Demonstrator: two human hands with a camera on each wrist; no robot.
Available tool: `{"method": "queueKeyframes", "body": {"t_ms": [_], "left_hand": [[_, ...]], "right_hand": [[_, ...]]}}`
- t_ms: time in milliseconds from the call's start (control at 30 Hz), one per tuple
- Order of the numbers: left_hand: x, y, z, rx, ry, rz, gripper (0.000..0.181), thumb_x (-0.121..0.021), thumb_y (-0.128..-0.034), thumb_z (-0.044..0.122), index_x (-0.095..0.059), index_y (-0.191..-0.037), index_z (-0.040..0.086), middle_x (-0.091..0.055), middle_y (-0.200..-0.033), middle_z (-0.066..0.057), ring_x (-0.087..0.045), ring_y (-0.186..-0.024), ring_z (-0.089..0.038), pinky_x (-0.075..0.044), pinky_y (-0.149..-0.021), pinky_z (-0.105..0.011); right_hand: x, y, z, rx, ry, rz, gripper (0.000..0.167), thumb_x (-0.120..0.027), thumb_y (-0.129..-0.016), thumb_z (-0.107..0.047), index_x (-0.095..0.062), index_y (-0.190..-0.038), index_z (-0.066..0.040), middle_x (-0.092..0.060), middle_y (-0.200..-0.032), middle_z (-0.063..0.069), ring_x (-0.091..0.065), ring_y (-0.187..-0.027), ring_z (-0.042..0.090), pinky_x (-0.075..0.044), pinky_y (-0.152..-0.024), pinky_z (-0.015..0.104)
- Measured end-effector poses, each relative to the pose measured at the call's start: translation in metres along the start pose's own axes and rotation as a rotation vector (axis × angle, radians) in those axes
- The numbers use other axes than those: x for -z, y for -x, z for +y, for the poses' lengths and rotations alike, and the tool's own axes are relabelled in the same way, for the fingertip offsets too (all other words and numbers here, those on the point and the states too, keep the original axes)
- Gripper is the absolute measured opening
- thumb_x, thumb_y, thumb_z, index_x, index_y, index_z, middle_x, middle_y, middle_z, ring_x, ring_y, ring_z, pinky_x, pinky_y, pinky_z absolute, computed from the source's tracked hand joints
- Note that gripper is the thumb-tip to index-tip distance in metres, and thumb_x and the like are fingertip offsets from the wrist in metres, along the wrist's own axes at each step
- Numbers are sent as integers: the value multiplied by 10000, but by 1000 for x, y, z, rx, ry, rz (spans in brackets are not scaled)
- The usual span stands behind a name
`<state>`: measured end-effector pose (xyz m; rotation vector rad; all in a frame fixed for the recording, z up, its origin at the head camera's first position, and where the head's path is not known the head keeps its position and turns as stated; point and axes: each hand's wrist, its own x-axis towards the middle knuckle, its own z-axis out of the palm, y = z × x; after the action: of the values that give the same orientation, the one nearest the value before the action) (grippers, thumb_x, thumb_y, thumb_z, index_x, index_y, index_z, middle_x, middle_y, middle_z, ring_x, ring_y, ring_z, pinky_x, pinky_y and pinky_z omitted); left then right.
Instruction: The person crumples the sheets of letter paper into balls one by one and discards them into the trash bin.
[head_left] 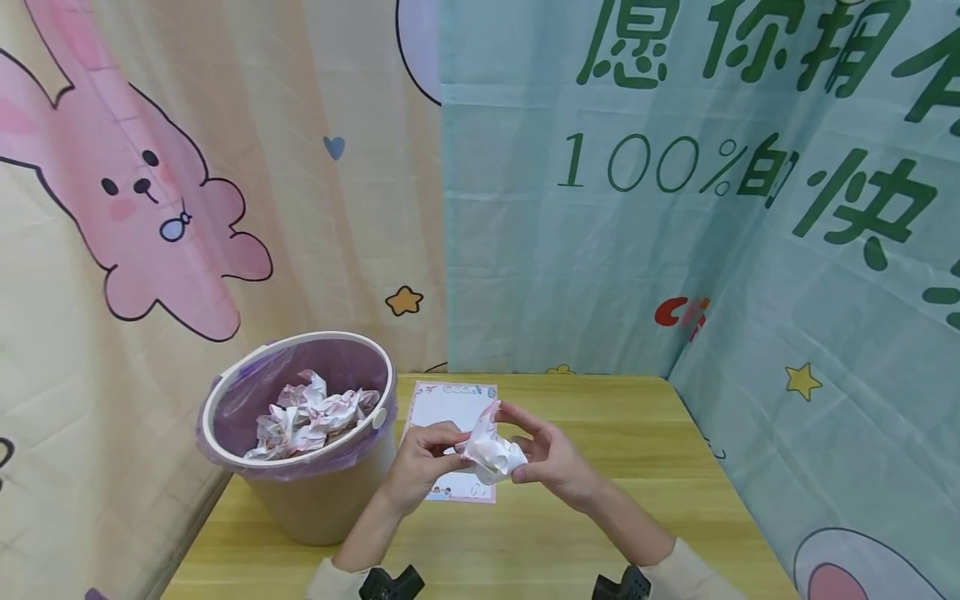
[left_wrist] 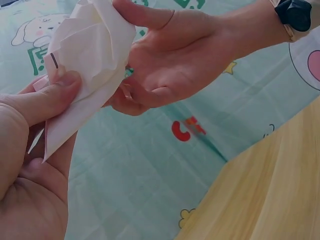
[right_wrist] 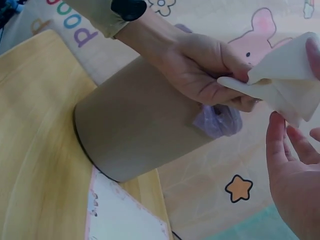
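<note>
A partly crumpled white paper with pink edges (head_left: 491, 450) is held between both hands above the table. The left hand (head_left: 422, 467) pinches its left side; in the left wrist view the left thumb presses on the paper (left_wrist: 92, 55). On the other side, the right hand (head_left: 555, 462) holds it between thumb and fingers, its palm facing the paper. Below the hands a flat sheet with a pink printed border (head_left: 457, 404) lies on the table, partly covered by them.
To the left, a beige bin (head_left: 300, 500) with a white rim and purple liner holds crumpled papers (head_left: 315, 417). It stands on the wooden table (head_left: 600, 517). Printed curtains (head_left: 555, 250) hang behind the table and along its sides.
</note>
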<state>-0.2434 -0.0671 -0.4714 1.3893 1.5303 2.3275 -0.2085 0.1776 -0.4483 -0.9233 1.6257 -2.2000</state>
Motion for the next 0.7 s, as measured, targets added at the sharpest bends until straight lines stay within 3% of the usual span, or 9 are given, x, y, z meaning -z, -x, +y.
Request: {"method": "queueKeyframes", "body": {"t_ms": [167,367,500,700], "left_hand": [[3,-5,9,-11,-31,-48,319,-716,-880,-137,-791,-1128,51,-719,-1016,-1,-648,-919,-106,-586,-779,-229],[4,-6,15,-30,-118,-71,178,-690,-870,-193,-753,-1007,-99,-714,-966,-8,-626,-887,-96,-572,-729,-205],[5,-8,20,-29,-180,-52,95,-711,-878,-157,-731,-965,-125,-705,-922,-54,-624,-861,-89,-572,-694,-203],[6,-12,24,-44,-295,-42,114,-703,-848,-210,-725,-910,-117,-684,-842,-147,-621,-824,-73,-584,-649,-221]], "right_hand": [[-2,-11,-19,-15,179,-87,972,-836,-883,-107,-250,-1656,-168,-416,-1430,191,-571,-1179,303,-585,-885,348],[-2,-20,-32,2,364,-149,778,-804,-930,-217,-403,-1580,-68,-545,-1288,177,-584,-1093,301,-561,-883,327],[-3,-24,-31,3,358,-129,634,-786,-942,-176,-508,-1477,18,-603,-1181,187,-608,-1028,294,-578,-834,324],[-6,-28,-23,-60,262,-32,475,-758,-942,-89,-593,-1347,96,-640,-1294,144,-635,-1075,267,-592,-853,345]]}}
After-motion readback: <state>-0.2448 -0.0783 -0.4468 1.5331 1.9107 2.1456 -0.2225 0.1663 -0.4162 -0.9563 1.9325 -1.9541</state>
